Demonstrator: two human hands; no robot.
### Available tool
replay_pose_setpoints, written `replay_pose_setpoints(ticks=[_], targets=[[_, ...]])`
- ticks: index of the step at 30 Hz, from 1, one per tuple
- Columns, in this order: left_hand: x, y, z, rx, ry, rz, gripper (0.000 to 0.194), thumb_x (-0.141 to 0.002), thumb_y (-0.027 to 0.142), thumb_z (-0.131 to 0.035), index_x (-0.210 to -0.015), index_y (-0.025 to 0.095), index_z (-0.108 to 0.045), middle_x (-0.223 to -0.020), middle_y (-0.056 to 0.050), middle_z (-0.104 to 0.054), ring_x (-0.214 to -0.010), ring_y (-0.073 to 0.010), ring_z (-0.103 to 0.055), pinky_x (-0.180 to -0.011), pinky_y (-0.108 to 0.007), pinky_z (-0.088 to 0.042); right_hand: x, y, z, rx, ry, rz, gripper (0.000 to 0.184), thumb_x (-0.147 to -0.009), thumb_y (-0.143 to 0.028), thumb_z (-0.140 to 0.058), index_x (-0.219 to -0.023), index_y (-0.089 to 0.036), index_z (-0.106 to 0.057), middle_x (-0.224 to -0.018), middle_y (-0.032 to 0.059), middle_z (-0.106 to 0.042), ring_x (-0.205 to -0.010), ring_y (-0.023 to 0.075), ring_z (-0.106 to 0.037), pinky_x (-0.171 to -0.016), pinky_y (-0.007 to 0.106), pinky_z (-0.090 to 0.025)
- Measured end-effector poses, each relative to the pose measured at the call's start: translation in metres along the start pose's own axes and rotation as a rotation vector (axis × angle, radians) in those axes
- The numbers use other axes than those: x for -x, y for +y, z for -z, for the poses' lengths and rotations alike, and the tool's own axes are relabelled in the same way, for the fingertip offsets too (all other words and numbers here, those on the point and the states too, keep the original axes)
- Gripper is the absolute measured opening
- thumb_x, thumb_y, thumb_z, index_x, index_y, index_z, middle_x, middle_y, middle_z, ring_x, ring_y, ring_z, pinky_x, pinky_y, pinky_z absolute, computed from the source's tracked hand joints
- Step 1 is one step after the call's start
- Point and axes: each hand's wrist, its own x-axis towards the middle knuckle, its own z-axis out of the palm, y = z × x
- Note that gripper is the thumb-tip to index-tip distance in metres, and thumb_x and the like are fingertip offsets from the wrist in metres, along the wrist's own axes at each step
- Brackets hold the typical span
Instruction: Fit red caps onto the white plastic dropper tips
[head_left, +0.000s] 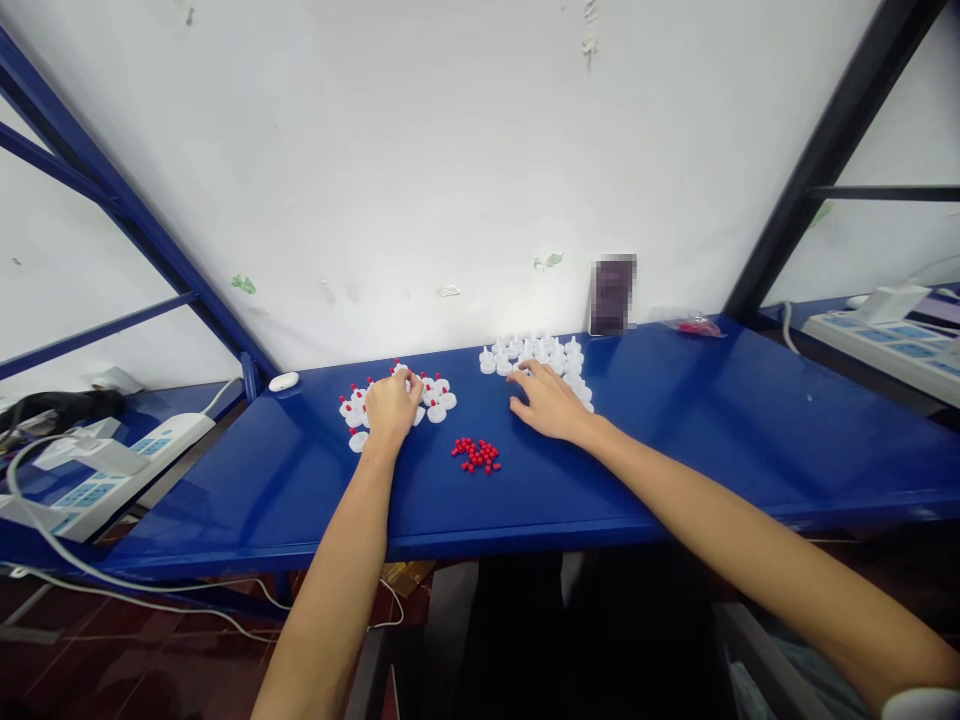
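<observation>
White nozzle caps (534, 350) clustered toward the back of the blue table (675, 430)
Probably light, stiff and slick, best pinched at the base; the right hand (551, 402) arches over them, fingers apart; left hand (391, 405) at red-tipped caps (436, 412), its hold impossible to tell

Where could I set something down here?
The blue table has its widest bare patch right of the right hand, in front of the plastic bag. Another lies left of the left arm, in front of the white oval object. A strip separates the red caps from the front edge. Crowded: red-tipped lids around the left hand, white lids around the right hand.
</observation>
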Motion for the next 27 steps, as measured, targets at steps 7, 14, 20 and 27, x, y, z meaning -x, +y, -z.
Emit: replay_pose_setpoints(ticks=[7, 14, 20, 27], targets=[[0.002, 0.009, 0.001, -0.024, 0.015, 0.026, 0.033, -0.093, 0.035, -0.042, -0.096, 0.02, -0.071, -0.082, -0.011, -0.073, -0.076, -0.0264, -0.067, -0.067, -0.032, -0.037, -0.001, -0.002, -0.003, -0.156, 0.005, 0.13, 0.034, -0.091, -0.027, -0.05, -0.122, -0.018, -0.06, -0.127, 0.0127, -0.053, -0.11, 0.0246, -0.057, -0.098, 0.038, -0.046], [0.004, 0.018, 0.003, -0.019, 0.012, 0.001, 0.032, -0.093, 0.035, -0.043, -0.09, 0.02, -0.07, -0.078, -0.009, -0.073, -0.076, -0.0264, -0.068, -0.069, -0.032, -0.038, -0.001, -0.003, -0.004, -0.238, 0.058, 0.192, 0.031, -0.09, -0.023, -0.052, -0.12, -0.02, -0.06, -0.123, 0.0109, -0.055, -0.108, 0.024, -0.058, -0.096, 0.04, -0.047], [0.0, 0.012, -0.001, -0.078, 0.003, 0.036, 0.036, -0.094, 0.036, -0.041, -0.095, 0.018, -0.072, -0.081, -0.012, -0.073, -0.077, -0.028, -0.068, -0.069, -0.033, -0.037, 0.0, -0.003, -0.004, -0.241, 0.052, 0.196, 0.031, -0.089, -0.022, -0.053, -0.119, -0.02, -0.061, -0.121, 0.0109, -0.056, -0.108, 0.0247, -0.057, -0.097, 0.041, -0.047], [0.0, 0.017, 0.0, -0.021, 0.096, 0.008, 0.037, -0.095, 0.036, -0.04, -0.09, 0.016, -0.071, -0.088, -0.012, -0.073, -0.078, -0.0257, -0.066, -0.075, -0.035, -0.037, -0.001, -0.001, -0.007, -0.225, 0.058, 0.197, 0.03, -0.09, -0.022, -0.053, -0.119, -0.02, -0.061, -0.122, 0.0106, -0.056, -0.11, 0.0248, -0.056, -0.098, 0.04, -0.046]])
